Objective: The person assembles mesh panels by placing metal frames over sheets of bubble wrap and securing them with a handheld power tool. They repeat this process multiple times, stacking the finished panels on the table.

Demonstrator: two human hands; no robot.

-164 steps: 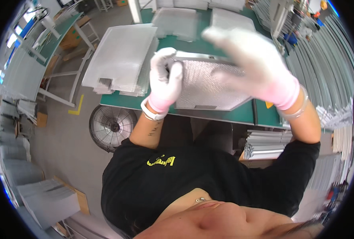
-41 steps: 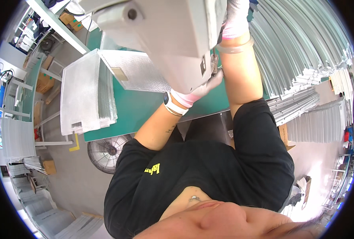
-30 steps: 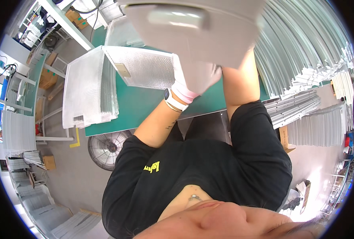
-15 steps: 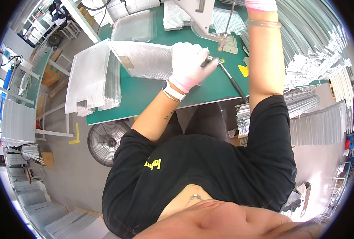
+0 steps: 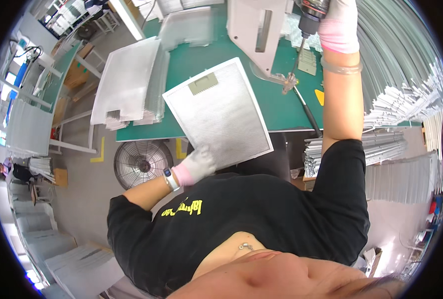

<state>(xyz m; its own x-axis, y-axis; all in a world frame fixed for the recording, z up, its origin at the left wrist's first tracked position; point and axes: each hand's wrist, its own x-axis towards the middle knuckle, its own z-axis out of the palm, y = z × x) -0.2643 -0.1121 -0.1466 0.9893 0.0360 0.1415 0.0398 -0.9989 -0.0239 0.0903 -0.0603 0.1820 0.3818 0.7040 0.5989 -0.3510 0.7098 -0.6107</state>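
My left hand [image 5: 200,163] grips the mesh panel [image 5: 226,114] by its lower corner, across the green table's [image 5: 221,49] front edge; my right hand [image 5: 342,22] clutches a power driver [image 5: 310,23]. A loosened left grip could drop the panel.

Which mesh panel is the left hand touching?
The panel with a greenish patch, jutting off the table; the stacked panels lie clear of the left hand.

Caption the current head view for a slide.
Gloved left hand holds a framed mesh panel over the edge of a green table; gloved right hand grips a dark power tool.
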